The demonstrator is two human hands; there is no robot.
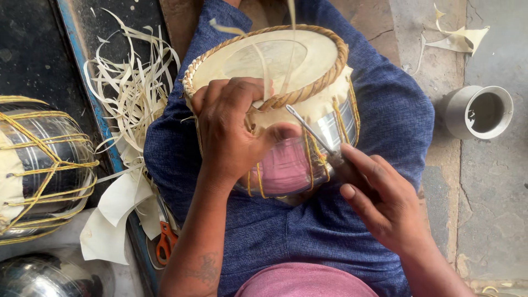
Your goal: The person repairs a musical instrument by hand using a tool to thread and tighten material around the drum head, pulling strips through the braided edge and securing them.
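Fingers of the left hand curl over the braided rim of a metal-bodied drum, with the thumb pressed against the hide flap just below that rim. The drum rests tilted on the person's lap, on blue cloth, its pale skin head facing up and away. Right hand fingers are closed around the handle of a thin metal tool, whose tip reaches the underside of the rim, close beside the left thumb. Yellow lacing runs down the shiny shell.

To the person's left lie a heap of pale hide strips, orange-handled scissors and a second laced drum. To the right, a small metal cup stands on the stone floor, well apart from the work.
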